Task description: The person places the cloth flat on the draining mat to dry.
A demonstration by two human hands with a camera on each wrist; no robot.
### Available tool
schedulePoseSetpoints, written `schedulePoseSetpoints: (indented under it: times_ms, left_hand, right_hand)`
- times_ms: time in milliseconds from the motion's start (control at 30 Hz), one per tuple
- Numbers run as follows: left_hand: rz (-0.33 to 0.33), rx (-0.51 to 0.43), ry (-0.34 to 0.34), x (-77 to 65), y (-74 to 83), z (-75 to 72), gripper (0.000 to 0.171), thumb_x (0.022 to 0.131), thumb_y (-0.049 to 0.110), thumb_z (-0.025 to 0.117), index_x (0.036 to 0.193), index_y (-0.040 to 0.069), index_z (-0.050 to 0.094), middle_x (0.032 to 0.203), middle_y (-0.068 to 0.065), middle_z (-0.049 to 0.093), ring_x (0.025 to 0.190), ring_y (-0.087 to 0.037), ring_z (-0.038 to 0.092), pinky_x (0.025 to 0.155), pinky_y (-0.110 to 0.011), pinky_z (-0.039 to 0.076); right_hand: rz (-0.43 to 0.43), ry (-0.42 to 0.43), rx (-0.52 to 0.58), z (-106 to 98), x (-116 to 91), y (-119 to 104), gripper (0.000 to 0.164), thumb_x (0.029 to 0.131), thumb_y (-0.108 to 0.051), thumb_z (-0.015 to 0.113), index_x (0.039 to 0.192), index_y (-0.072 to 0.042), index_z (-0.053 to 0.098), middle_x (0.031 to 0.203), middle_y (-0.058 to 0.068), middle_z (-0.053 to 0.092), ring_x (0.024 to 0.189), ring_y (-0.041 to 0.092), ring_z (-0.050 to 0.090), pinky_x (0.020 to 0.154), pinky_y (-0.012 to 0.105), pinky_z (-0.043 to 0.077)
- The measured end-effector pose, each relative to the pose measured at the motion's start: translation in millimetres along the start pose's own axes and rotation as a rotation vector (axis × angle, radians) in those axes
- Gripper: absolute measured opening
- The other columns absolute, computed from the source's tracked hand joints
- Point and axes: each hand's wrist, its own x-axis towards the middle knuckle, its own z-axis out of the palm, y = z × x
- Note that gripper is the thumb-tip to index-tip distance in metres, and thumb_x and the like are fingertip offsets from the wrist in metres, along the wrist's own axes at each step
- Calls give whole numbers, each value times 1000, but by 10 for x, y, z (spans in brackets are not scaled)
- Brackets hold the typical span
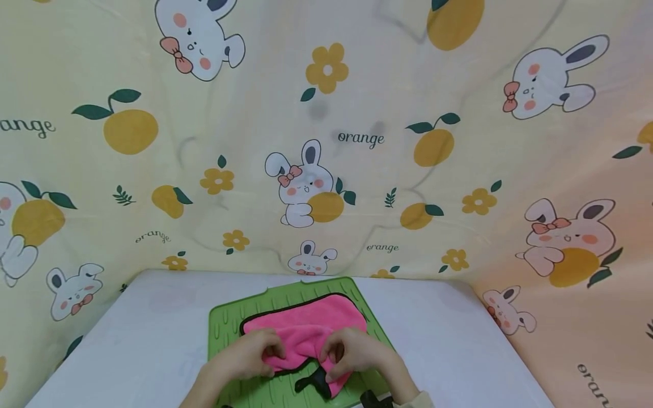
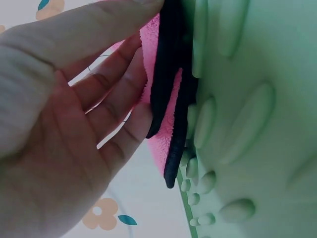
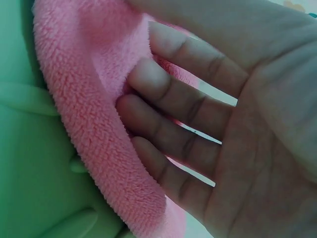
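Nearest us, our left hand (image 1: 253,352) and right hand (image 1: 357,352) clamp the near part of the cloth (image 1: 308,311) between thumbs and fingers; the other right fingers stand slightly apart. Pink folds bunch between our two sets of fingers, lying flatter beyond them on the board (image 1: 224,331), whose bumps (image 2: 237,210) show just beside our left fingertips. Our hands hide parts of the cloth. Just beside our right fingertips, toward the left hand, sits a black piece (image 1: 319,382); we cannot tell what it is. Outward past our fingers spreads the table (image 1: 138,334), with a printed backdrop (image 1: 265,107) well beyond.
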Motion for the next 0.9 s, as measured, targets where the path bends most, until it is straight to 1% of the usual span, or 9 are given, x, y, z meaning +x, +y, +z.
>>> schedulePoseSetpoints:
  times_ms: [133, 300, 400, 500, 633, 667, 767, 900]
  left_hand:
    - [-3, 29, 9, 9, -20, 16, 33, 76, -5, 86, 97, 18, 74, 94, 13, 67, 85, -4, 58, 74, -27, 54]
    - [16, 82, 42, 28, -33, 49, 31, 80, -8, 81, 93, 20, 75, 89, 15, 66, 81, -3, 58, 72, -26, 54]
    - [30, 94, 52, 39, -38, 49, 30, 81, -7, 80, 91, 20, 75, 86, 15, 65, 80, -2, 58, 71, -26, 53]
    - [36, 60, 43, 45, -31, 35, 28, 85, -6, 78, 91, 20, 75, 86, 15, 66, 79, -1, 59, 71, -26, 54]
    - [42, -47, 21, 8, 8, -34, 24, 90, -6, 75, 94, 18, 75, 88, 13, 67, 80, -2, 60, 72, -25, 54]
    - [52, -71, 20, -11, 20, -62, 23, 91, -6, 74, 95, 16, 75, 90, 12, 68, 81, -3, 61, 73, -25, 55]
    - [66, -122, 22, -73, 73, -146, 20, 94, -3, 72, 98, 16, 74, 95, 10, 69, 86, -4, 62, 76, -26, 55]
    - [116, -132, 42, -157, 154, -218, 16, 97, 3, 71, 101, 18, 72, 98, 12, 67, 88, -3, 61, 77, -26, 55]
  right_hand:
    - [-5, -31, 22, 10, 6, 20, 22, 77, -6, 89, 94, -15, 78, 74, -5, 67, 67, 4, 59, 59, 19, 48]
    - [-14, -46, 45, 10, -8, 17, 24, 77, 4, 80, 95, -12, 78, 73, -6, 68, 66, 3, 61, 57, 18, 48]
    - [-28, -51, 52, -7, -23, 5, 25, 78, 9, 76, 95, -10, 77, 74, -5, 68, 66, 3, 60, 56, 18, 47]
    - [-37, -45, 68, -45, -50, -10, 27, 79, 12, 72, 96, -8, 77, 74, -4, 66, 65, 4, 57, 56, 17, 45]
    - [-57, -2, 73, -108, -109, -15, 30, 79, 12, 67, 99, -8, 77, 75, -5, 60, 66, 4, 52, 57, 18, 42]
    - [-61, 14, 71, -128, -133, -15, 30, 80, 12, 66, 100, -9, 77, 75, -5, 60, 66, 4, 52, 57, 18, 42]
    - [-81, 77, 46, -196, -216, -21, 31, 82, 11, 66, 102, -10, 77, 78, -4, 60, 69, 4, 54, 61, 20, 46]
    - [-120, 160, -9, -313, -321, -25, 30, 85, 9, 66, 106, -11, 76, 87, -1, 66, 72, 5, 60, 66, 23, 52]
